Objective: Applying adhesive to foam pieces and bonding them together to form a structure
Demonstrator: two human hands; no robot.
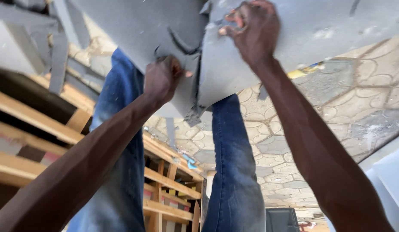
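Grey foam sheet (259, 47) cut off at top edge; left hand (163, 79) fingertips hidden behind it.

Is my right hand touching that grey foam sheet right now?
Touching. The head view shows the right hand pressed against the grey foam sheet, its fingers curled over the sheet's torn edge with no gap.

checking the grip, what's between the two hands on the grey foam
In the head view, a torn seam where two grey foam sheets overlap lies between left hand and right hand.
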